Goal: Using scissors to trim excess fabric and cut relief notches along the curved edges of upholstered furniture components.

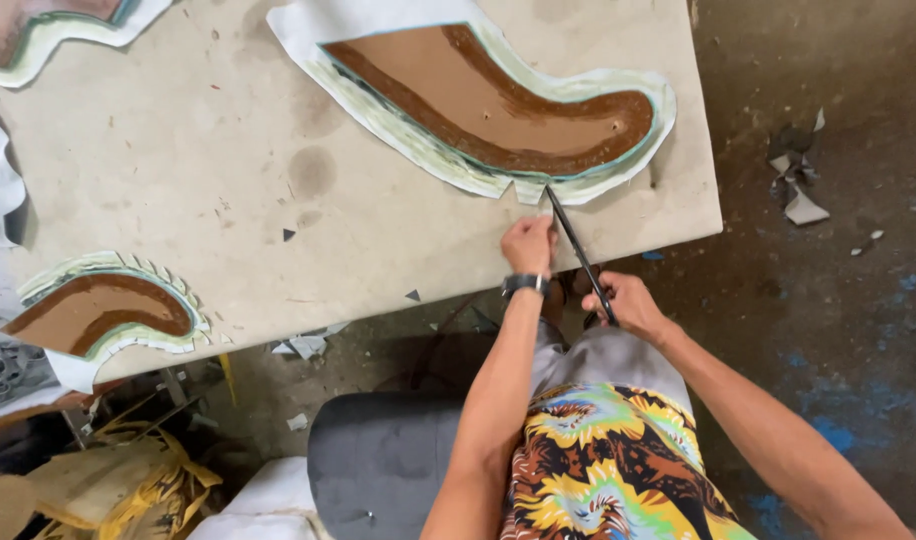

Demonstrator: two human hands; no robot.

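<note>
My right hand (626, 303) grips the handles of long dark scissors (576, 245), whose blades point up to a notch in the lower edge of a large curved piece (498, 100). That piece has a brown middle, a darker brown band and a pale green-white border, and it lies on the beige worktable (228, 170). My left hand (529, 243), with a black watch on its wrist, rests closed on the table right beside the blades, just under the piece's edge.
A smaller brown piece with a notched pale border (103, 310) lies at the table's left front. Another such piece (38, 30) shows at the top left corner. Offcuts (798, 185) litter the dark floor on the right. A grey stool (378, 460) stands below.
</note>
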